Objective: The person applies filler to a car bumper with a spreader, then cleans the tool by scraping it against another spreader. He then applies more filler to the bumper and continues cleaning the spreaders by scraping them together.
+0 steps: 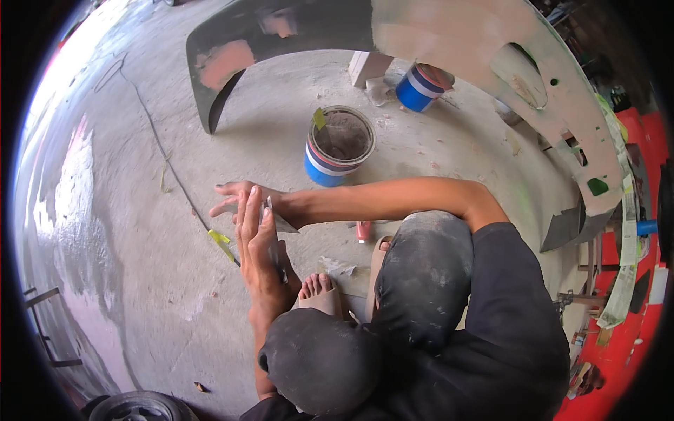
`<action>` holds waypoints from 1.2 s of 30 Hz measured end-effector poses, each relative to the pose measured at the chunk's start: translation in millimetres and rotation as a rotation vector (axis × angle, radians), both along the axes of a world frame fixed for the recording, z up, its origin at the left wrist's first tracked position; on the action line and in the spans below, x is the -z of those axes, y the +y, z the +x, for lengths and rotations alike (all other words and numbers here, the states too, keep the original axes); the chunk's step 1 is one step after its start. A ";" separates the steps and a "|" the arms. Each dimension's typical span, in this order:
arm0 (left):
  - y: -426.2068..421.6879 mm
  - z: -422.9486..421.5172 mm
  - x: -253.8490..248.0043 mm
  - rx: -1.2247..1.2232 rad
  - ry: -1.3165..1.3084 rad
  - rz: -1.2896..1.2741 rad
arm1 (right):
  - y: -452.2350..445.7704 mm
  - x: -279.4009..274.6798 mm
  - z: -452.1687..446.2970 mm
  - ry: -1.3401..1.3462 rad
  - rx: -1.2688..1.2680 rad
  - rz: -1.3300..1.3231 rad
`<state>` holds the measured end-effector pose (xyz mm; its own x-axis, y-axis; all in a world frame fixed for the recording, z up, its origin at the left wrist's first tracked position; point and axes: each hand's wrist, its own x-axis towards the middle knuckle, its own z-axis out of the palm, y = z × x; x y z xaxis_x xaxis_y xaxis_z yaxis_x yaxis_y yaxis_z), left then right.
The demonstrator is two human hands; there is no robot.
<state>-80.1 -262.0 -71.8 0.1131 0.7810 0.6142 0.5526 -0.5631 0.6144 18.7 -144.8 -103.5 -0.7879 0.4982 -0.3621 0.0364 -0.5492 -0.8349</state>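
Observation:
My left hand (pixel 257 245) is raised in front of my left knee, its fingers stretched long and close together along a thin grey plate (pixel 281 264) at the palm side. My right hand (pixel 247 198) reaches across from the right and meets it near the fingertips. Under the right palm shows a thin, flat grey scraper (pixel 284 220), partly hidden by the fingers. The two hands nearly touch or overlap; exact contact is hidden. Beyond them stands an open blue and white can (pixel 324 168) with greyish residue inside and yellow tape on its rim.
A large sanded car bumper (pixel 449 31) with pink and grey patches arches ahead. Behind it is another blue can (pixel 417 91). A red tube (pixel 362 231) lies near my feet. A cable (pixel 158 140) with yellow tape crosses the concrete floor. Red panels (pixel 635 140) stand right, a tyre (pixel 140 407) lower left.

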 end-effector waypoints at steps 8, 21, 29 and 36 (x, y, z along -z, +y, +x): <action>-2.1 -4.0 8.8 -0.008 -0.085 -0.011 | -4.1 27.9 -5.6 -0.008 0.081 0.044; -3.6 -4.6 23.4 -0.055 -0.273 -0.104 | 6.9 48.8 -20.3 -0.058 0.109 -0.063; -5.2 -4.6 21.5 -0.059 -0.368 -0.168 | 5.5 51.1 -14.9 -0.068 0.080 -0.058; -10.5 -6.2 19.4 -0.160 -0.450 -0.228 | -0.1 57.0 -22.3 -0.148 0.180 -0.028</action>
<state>-86.3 -272.5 -91.3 -0.2540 0.8866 0.3866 0.2734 -0.3176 0.9080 -3.6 -144.9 -160.5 -0.6246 0.6137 -0.4830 0.0573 -0.5808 -0.8120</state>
